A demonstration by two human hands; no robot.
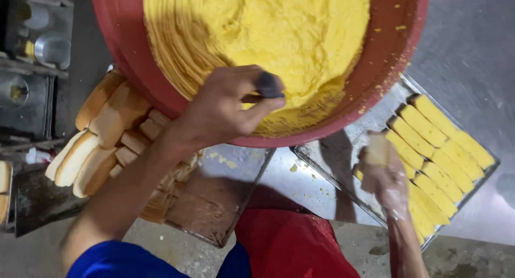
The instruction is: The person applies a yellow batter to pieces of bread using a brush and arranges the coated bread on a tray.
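Note:
A big red basin (123,53) holds thick yellow paste (268,31). My left hand (225,106) is over the basin's near rim, closed around a dark tool handle (268,85) that reaches into the paste. My right hand (383,173), blurred, grips a bread slice (376,149) above the near end of a metal tray (322,157). Several slices coated in yellow paste (440,149) lie in rows in that tray.
Plain bread slices (102,133) are stacked on another metal tray (214,213) at the left, under the basin's edge. Metal pots (51,47) sit at the far left. A red cloth (289,246) lies at the bottom centre.

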